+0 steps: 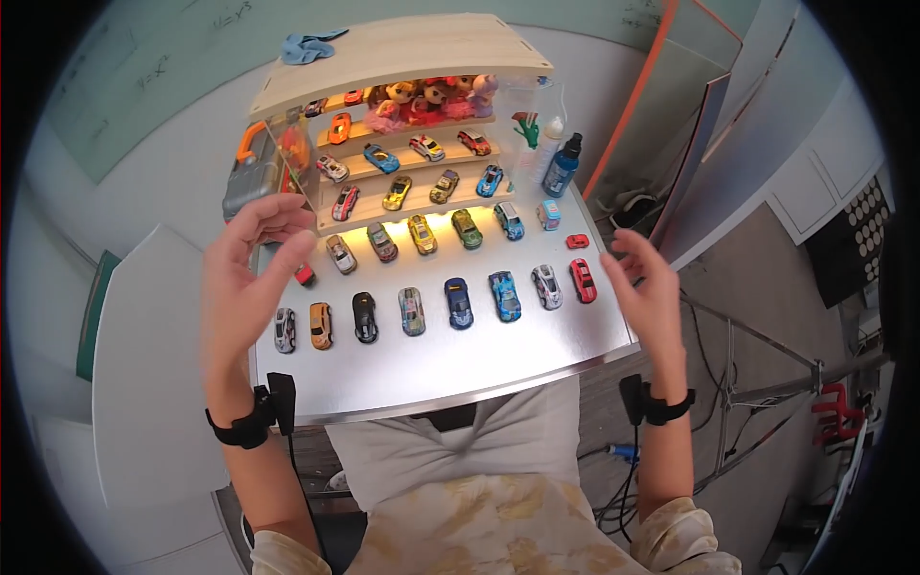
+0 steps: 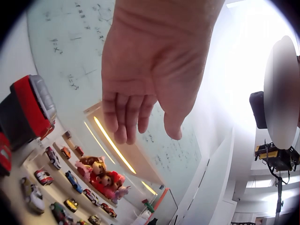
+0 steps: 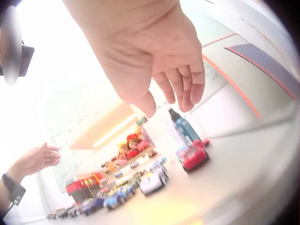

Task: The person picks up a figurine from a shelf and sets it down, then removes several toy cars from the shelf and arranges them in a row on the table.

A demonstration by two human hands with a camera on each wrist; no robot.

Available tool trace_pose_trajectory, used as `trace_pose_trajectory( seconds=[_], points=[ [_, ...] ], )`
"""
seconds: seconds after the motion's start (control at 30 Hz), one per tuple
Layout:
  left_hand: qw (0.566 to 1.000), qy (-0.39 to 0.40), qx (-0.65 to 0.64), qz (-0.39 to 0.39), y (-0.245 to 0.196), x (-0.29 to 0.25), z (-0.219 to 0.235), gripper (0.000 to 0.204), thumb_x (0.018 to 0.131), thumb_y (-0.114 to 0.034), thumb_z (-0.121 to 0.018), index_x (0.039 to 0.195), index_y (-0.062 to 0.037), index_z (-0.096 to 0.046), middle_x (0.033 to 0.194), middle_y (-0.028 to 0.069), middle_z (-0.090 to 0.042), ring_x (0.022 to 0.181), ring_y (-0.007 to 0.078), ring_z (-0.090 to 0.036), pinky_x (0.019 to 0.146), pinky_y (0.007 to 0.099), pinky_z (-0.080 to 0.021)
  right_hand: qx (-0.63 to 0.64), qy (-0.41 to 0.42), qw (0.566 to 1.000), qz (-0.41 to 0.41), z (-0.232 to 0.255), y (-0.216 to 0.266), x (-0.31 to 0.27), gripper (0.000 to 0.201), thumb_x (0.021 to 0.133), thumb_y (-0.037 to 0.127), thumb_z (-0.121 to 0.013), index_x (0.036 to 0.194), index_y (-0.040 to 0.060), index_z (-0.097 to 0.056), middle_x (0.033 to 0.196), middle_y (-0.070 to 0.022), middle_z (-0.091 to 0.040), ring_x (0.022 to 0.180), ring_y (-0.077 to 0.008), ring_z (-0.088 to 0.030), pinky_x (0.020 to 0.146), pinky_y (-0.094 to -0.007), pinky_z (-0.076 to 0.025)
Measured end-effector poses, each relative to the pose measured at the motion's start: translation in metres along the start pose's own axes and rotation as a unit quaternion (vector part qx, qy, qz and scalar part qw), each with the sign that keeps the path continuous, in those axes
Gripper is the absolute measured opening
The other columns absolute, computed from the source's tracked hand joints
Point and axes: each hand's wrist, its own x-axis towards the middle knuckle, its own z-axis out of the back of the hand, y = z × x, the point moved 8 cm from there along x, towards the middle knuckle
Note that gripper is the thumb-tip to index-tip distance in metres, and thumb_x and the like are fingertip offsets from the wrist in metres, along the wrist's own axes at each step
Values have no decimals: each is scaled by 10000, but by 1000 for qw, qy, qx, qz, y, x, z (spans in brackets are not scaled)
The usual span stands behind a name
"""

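Observation:
My left hand point(image 1: 247, 278) is raised over the left side of the metal-topped table point(image 1: 383, 379), fingers loosely bent and holding nothing. Over the right edge hovers my right hand point(image 1: 652, 299), also empty, its thumb apart from the fingers. A red toy car point(image 1: 583, 281) is the nearest thing to it, with a smaller red car point(image 1: 576, 241) behind. Partly hidden by the left hand is another red car point(image 1: 304, 274). Between the hands, toy cars stand in two rows, among them a black car point(image 1: 364, 317), a dark blue car point(image 1: 459, 303) and a green car point(image 1: 467, 229).
Behind the rows, a lit wooden shelf point(image 1: 402, 43) holds more cars and several dolls point(image 1: 434, 101). A blue spray bottle point(image 1: 563, 167) stands at the back right, near a small blue-and-pink toy point(image 1: 548, 215). At the back left is a grey case point(image 1: 254, 182). A blue cloth point(image 1: 309, 48) lies on top.

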Motion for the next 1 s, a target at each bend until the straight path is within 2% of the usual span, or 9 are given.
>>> trace_pose_trajectory(
  seconds=[0.07,0.17,0.23,0.3,0.4,0.53,0.67,0.83,1.0],
  points=[
    [1000,-9,-21,3,-6,-1,16,258,1014,-86,-616,1247,22,-650,1024,90,-719,987,154,-665,938,304,-503,66,8,998,21,15,25,19,351,943,165,-764,1239,-6,-684,1033,-95,-734,895,-140,-666,806,-296,-537],
    [997,-33,-76,8,-10,-5,41,256,1024,-119,-620,1230,29,-655,975,77,-698,928,120,-638,867,272,-491,130,32,989,67,29,74,42,297,988,147,-717,1239,-9,-687,1044,-68,-728,967,-126,-672,900,-287,-523],
    [991,-101,-92,-7,-2,-10,55,253,1050,-134,-577,1243,20,-636,856,34,-626,814,98,-570,757,252,-451,195,26,977,81,32,88,53,287,998,139,-703,1237,-18,-683,1040,-63,-724,1000,-116,-667,915,-274,-513],
    [980,-140,-143,-11,26,-15,70,251,1069,-151,-546,1245,10,-626,781,3,-562,750,98,-524,701,253,-425,249,9,966,74,27,81,65,278,1027,169,-669,1236,-12,-685,1031,-52,-720,931,-86,-635,853,-245,-498],
    [905,-183,-382,-31,61,-18,79,265,1100,-214,-501,1213,-4,-619,710,-20,-462,673,100,-441,633,263,-377,329,-25,943,32,6,29,85,327,1058,262,-625,1257,5,-665,1029,-22,-694,807,-73,-553,755,-244,-472],
    [688,-86,-713,-104,101,-11,81,308,1105,-302,-509,1066,-15,-615,673,-12,-453,613,90,-397,537,253,-319,686,-41,722,-77,-23,-57,98,340,1080,315,-575,1257,26,-611,991,-9,-586,812,-109,-494,743,-258,-442],
    [606,-67,-784,-117,129,-19,87,304,1088,-299,-543,903,-57,-550,616,-28,-389,513,80,-317,468,245,-250,839,0,537,-87,-31,-107,92,321,1092,293,-547,1215,4,-612,950,-32,-557,798,-154,-455,738,-296,-413],
    [565,-100,-812,-102,161,-35,88,296,1071,-237,-543,828,-91,-458,589,-34,-331,472,73,-257,443,246,-199,854,27,506,-119,-52,-146,82,311,1085,303,-553,1179,14,-621,934,-33,-551,788,-151,-454,726,-292,-398],
    [584,-128,-799,-61,172,-36,82,212,1061,-157,-507,872,-81,-449,595,-33,-304,473,74,-242,450,256,-186,842,-7,515,-158,-56,-139,77,291,1082,318,-554,1126,40,-628,915,-19,-553,770,-146,-461,715,-296,-396]
  ],
)
